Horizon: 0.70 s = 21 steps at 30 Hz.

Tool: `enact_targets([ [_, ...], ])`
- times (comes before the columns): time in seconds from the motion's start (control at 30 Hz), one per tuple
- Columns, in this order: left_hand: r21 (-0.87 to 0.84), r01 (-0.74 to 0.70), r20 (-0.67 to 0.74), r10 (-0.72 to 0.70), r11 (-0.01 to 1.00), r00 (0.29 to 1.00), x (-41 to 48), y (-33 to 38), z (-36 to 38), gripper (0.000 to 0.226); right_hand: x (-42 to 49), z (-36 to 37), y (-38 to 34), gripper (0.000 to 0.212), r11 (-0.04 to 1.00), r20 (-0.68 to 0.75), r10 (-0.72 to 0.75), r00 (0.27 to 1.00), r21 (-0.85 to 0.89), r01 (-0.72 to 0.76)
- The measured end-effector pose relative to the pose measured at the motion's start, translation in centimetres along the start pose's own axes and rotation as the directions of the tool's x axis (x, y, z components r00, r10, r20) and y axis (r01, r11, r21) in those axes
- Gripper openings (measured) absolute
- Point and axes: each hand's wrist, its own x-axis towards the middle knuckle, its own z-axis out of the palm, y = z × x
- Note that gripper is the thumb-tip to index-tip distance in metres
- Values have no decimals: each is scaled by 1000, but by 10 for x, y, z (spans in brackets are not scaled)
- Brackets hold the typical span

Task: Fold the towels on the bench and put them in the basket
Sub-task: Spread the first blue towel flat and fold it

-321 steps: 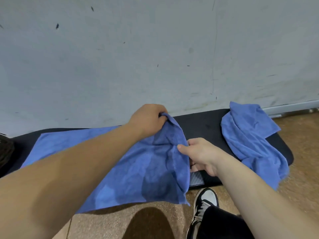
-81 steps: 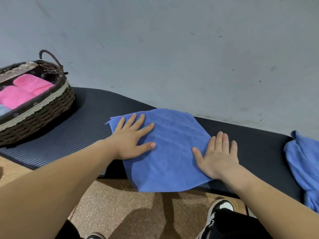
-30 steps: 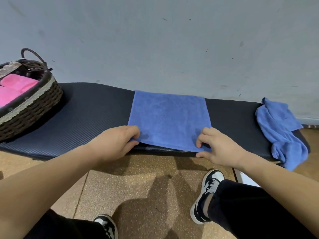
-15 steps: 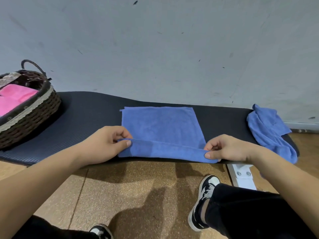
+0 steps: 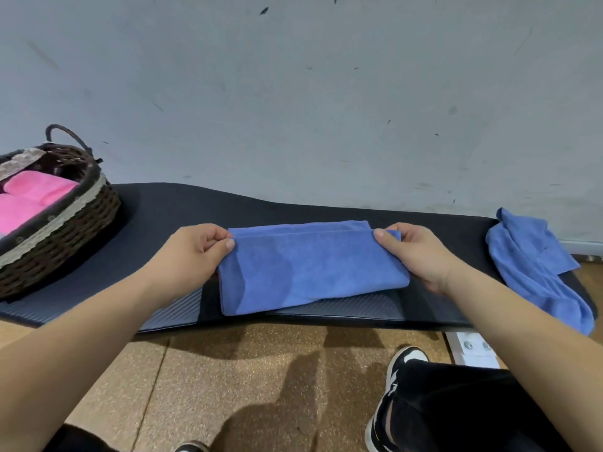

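A blue towel (image 5: 310,265) lies folded into a wide strip on the middle of the black padded bench (image 5: 163,210). My left hand (image 5: 195,252) pinches its far left corner and my right hand (image 5: 414,252) pinches its far right corner, both at the far edge. A second blue towel (image 5: 535,265) lies crumpled at the bench's right end and hangs over the edge. A dark wicker basket (image 5: 65,226) stands at the left end with folded pink towels (image 5: 29,197) inside.
A pale grey wall rises right behind the bench. The floor below is brown cork-like matting. My black-and-white shoe (image 5: 394,386) and dark trouser leg sit at the lower right, beside a white bench foot (image 5: 473,349).
Both hands have carried the towel's near edge away from me onto the far edge, so the towel now lies folded in half lengthwise.
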Motion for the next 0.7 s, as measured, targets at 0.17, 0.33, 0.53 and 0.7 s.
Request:
enact_targets([
  [0.17, 75, 27, -75, -21, 997, 997, 34, 1, 2, 15, 40, 19, -9, 42, 991, -221, -103, 970, -108, 81],
  [0.33, 180, 47, -78, -33, 983, 996, 62, -8, 14, 11, 76, 25, 2, 34, 940, -212, -92, 973, -342, 14],
  [0.53, 300, 72, -56, -58, 951, 997, 76, -21, 27, 6, 98, 30, 11, 35, 898, -216, -53, 975, -437, -48],
  [0.7, 357, 90, -46, -79, 930, 996, 81, -19, 25, 19, 94, 31, 7, 27, 934, -282, -65, 957, -356, -41],
])
